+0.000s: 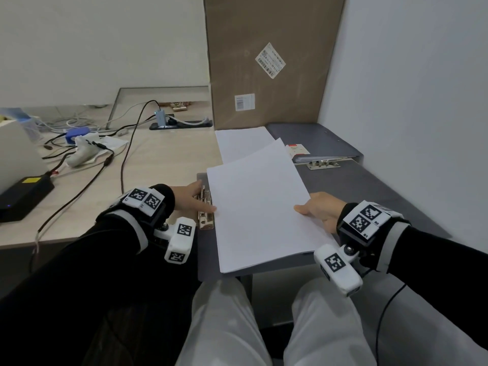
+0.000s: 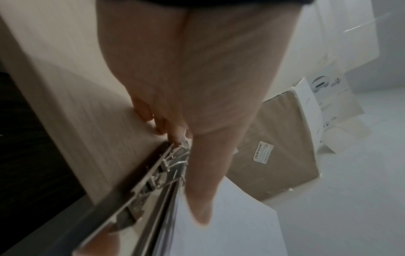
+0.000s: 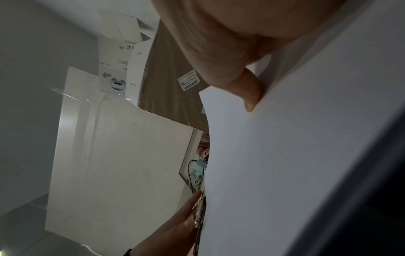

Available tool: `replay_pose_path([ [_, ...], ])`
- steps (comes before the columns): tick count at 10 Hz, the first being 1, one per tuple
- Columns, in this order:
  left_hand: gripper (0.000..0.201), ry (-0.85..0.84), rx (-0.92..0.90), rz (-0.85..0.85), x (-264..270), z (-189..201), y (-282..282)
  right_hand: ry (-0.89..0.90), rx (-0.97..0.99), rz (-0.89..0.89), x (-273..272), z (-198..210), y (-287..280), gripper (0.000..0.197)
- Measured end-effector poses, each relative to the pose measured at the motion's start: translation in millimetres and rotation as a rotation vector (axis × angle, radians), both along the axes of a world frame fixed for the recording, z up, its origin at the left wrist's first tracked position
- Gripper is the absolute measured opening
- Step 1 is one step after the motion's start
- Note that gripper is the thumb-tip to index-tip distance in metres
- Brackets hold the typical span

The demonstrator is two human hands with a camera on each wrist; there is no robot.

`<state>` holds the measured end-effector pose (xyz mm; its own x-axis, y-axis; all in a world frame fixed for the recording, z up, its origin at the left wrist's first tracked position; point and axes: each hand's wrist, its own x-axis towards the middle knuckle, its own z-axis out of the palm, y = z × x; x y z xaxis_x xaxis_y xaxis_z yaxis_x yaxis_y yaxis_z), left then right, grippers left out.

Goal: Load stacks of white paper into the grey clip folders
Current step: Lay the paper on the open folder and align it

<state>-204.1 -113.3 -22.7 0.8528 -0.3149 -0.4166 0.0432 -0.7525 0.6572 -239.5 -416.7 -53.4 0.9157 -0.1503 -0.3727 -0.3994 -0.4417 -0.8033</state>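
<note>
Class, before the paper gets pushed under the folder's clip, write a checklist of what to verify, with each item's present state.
1. Right hand grips the paper stack: ok.
2. Left hand is on the metal clip: ok.
3. Clip lifted enough to take the stack: cannot tell.
4. Stack's left edge sits beside the clip: ok.
5. Stack lies square on the open grey folder: not ok, it is skewed and overhangs the near edge.

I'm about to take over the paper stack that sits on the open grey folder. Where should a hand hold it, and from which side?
Pinch the paper stack at its right long edge, coming in from the right, as the right hand does now, thumb on top. That edge is lifted and free. The left edge sits against the metal clip, where the left hand is working, so it looks crowded.
</note>
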Motion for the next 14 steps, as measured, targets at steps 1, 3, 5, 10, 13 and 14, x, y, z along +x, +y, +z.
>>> replay_pose_path([
  [1,0.071,-0.030,-0.079,0.047,-3,1,-6,-0.005,0.009,0.003,-1,-1,4,0.041],
  [3,0.075,-0.048,-0.053,0.060,6,-5,-2,-0.028,-0.008,0.003,-2,-3,19,0.039],
  [5,0.118,-0.095,0.100,0.094,14,-12,1,0.008,0.005,-0.013,-2,2,29,0.039],
  [10,0.103,-0.096,0.303,0.124,9,-8,-13,0.022,-0.055,0.003,-12,8,30,0.031],
  [13,0.089,-0.107,0.383,0.035,2,-6,-19,0.021,-0.129,0.037,-14,11,32,0.037],
  [14,0.081,-0.131,0.460,0.009,2,-6,-23,0.019,-0.190,0.070,-12,13,33,0.041],
])
